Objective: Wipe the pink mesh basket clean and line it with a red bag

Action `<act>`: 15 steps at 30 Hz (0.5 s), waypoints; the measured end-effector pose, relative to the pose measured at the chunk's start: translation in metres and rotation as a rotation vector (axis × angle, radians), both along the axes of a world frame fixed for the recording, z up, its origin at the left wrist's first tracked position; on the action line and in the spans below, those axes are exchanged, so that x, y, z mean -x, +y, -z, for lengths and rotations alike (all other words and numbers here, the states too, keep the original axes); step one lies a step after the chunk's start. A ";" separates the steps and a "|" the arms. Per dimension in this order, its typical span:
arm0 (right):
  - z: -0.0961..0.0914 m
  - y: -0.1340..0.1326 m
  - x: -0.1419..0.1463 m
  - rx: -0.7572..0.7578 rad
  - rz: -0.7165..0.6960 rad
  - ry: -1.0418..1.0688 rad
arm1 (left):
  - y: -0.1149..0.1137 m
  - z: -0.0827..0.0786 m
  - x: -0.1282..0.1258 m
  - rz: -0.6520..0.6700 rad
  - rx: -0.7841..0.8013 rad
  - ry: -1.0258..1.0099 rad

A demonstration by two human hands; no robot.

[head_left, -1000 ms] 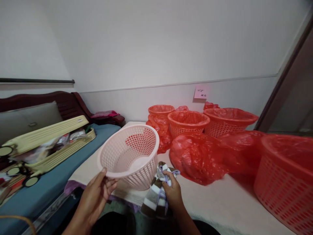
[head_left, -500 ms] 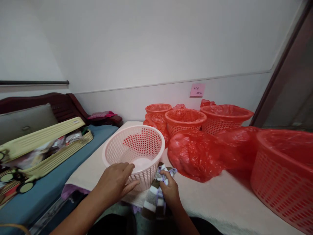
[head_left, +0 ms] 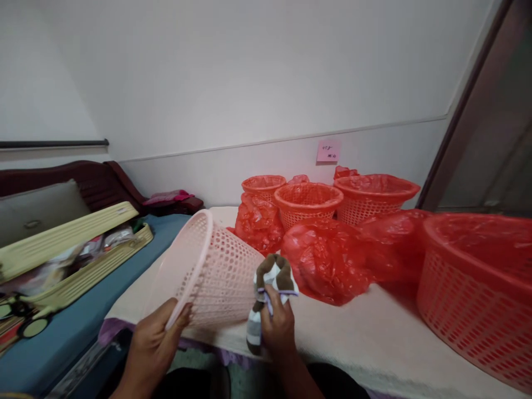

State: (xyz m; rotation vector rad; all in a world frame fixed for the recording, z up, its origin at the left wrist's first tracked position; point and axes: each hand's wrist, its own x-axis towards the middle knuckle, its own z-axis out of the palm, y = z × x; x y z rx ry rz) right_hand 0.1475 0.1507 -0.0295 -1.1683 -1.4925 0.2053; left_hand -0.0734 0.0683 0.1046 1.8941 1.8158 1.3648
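My left hand (head_left: 155,346) grips the rim of a pale pink perforated basket (head_left: 211,271), which is tipped on its side with its opening facing left. A brown and white striped cloth (head_left: 269,288) is bunched in my right hand (head_left: 277,327), pressed against the basket's base end. Both hands are at the front edge of a cream-covered table (head_left: 353,338).
Several red baskets lined with red plastic bags (head_left: 308,200) stand along the back of the table, with a big one at right (head_left: 477,282). A loose red bag (head_left: 328,260) lies in the middle. An open yellow suitcase (head_left: 70,249) sits on a blue bed at left.
The basket stood upright on the table; now it is tipped onto its side. My left hand shifted to the rim's lower edge, and my right hand raised the cloth against the basket.
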 end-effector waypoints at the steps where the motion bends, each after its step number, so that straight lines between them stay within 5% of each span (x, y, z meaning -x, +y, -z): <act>1: -0.003 0.005 -0.005 0.110 0.018 0.074 | -0.003 0.002 0.006 -0.106 0.014 -0.109; 5: -0.011 0.013 -0.016 0.390 0.015 0.368 | -0.011 0.009 0.026 -0.446 0.093 -0.501; 10: -0.018 0.003 -0.020 0.348 -0.131 0.608 | -0.018 0.021 0.041 -0.466 0.174 -0.645; 15: -0.049 -0.028 -0.024 0.240 -0.151 0.596 | -0.022 0.021 0.060 -0.605 0.189 -0.646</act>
